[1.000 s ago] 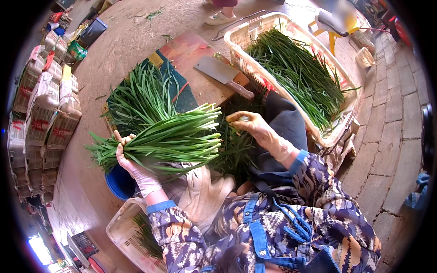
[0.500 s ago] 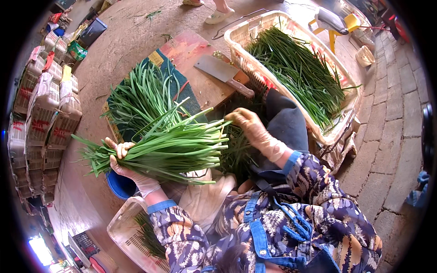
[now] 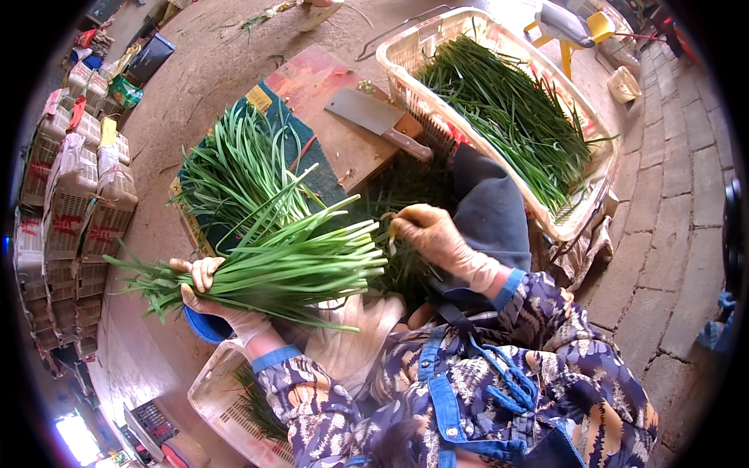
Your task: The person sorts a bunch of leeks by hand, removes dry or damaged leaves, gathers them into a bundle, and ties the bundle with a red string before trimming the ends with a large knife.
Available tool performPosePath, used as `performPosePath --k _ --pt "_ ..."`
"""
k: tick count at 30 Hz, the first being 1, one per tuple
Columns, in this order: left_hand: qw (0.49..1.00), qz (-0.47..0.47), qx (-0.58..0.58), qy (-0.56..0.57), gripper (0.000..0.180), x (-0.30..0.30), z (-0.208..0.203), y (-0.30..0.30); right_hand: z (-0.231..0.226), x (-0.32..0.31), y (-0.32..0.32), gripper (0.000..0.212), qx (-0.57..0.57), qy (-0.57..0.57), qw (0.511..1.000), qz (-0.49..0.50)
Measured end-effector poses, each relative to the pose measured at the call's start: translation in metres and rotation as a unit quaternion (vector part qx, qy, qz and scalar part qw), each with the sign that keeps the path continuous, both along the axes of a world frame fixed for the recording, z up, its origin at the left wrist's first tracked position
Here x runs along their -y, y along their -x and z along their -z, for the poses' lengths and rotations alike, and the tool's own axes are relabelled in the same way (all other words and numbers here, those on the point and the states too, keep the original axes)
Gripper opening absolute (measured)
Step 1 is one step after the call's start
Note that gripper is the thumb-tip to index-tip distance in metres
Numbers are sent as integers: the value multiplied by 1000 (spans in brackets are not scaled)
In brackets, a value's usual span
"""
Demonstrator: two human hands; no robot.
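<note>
Left hand [image 3: 207, 290] clamped around the leaf end of a chive bundle [image 3: 273, 269], held level over the lap with pale cut ends [image 3: 373, 249] pointing right, probably for easy picking. Right hand [image 3: 433, 238] at those ends, fingertips pressed together on what looks like a single stalk (too small to be sure). Loose chives [image 3: 238, 168] on the board [image 3: 328, 117] ahead, cleaver [image 3: 378, 121] beside them within reach, crate [image 3: 585, 210] of chives just right.

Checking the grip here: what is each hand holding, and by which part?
The left hand grips the chive bundle near its leafy end. The right hand touches the cut ends; hold unclear.
</note>
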State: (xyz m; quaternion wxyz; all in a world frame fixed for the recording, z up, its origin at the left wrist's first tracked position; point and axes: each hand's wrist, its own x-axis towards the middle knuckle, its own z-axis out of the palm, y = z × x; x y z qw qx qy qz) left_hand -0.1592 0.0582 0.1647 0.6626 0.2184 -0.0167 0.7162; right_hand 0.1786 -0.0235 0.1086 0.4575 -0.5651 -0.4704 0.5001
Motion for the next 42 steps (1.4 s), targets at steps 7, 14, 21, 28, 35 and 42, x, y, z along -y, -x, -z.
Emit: performPosePath --k 7,14,21,28,35,42 --pt "992 93 22 -81 48 -16 20 20 7 -55 -8 30 -17 -2 993 -113" --pt "986 120 -20 -116 51 -28 26 31 30 -59 24 31 -205 68 976 -32" --pt "986 108 -33 -120 50 -30 35 41 55 -32 -37 32 289 139 934 -159" --pt "985 121 -38 -119 51 -28 24 37 -11 -101 18 41 -112 43 989 -85" --pt "979 147 -51 -132 51 -33 25 22 24 -100 22 26 -320 53 943 73" --pt "994 83 8 -76 47 -20 24 24 69 -61 -28 35 -253 40 965 58"
